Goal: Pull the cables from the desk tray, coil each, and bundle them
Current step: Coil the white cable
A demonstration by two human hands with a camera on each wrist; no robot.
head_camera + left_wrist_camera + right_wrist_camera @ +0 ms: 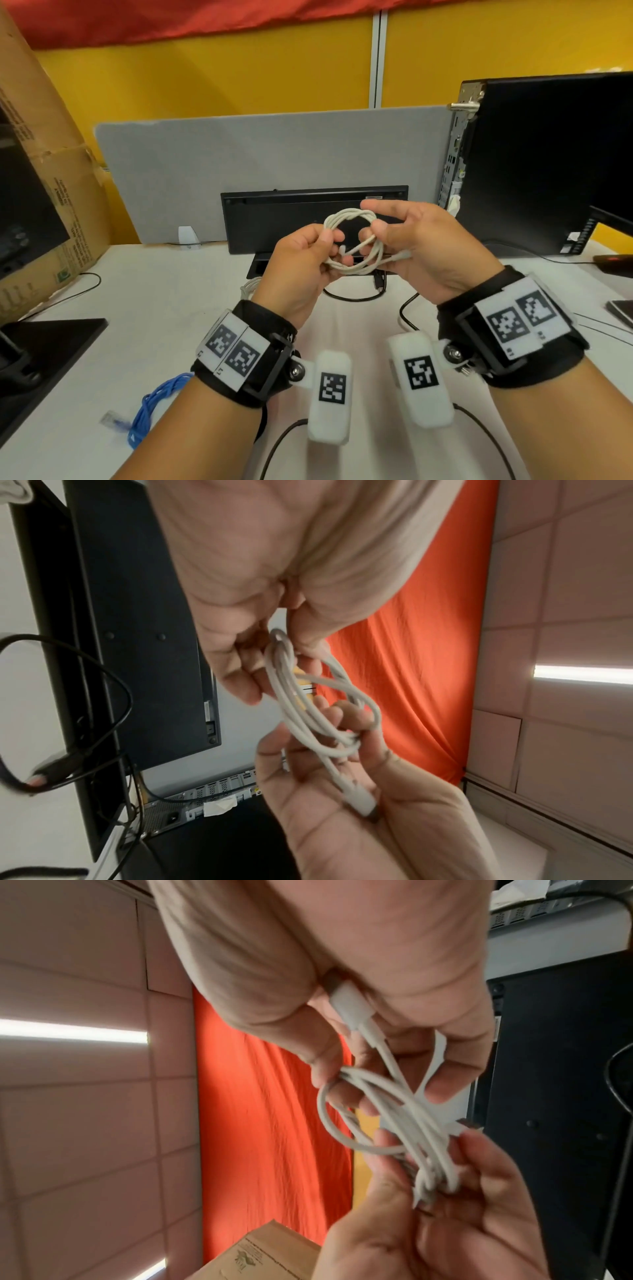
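Both hands hold a white cable [359, 270] wound into a small coil, above the white desk [164, 308]. My left hand [329, 240] pinches the coil's left side between thumb and fingers [277, 666]. My right hand [373, 229] grips the right side, fingers curled through the loops [377, 1080]. One white plug [349, 1005] lies against the right palm. A blue network cable [150, 411] lies coiled on the desk at lower left. Behind the hands sits a black tray slot [260, 267], partly hidden.
A black keyboard [308, 212] leans on the grey partition [274, 164]. A cardboard box [44, 192] stands at the left and a computer tower [548, 164] at the right. A black cable [356, 296] loops on the desk, and another white cable [248, 286] lies near my left wrist.
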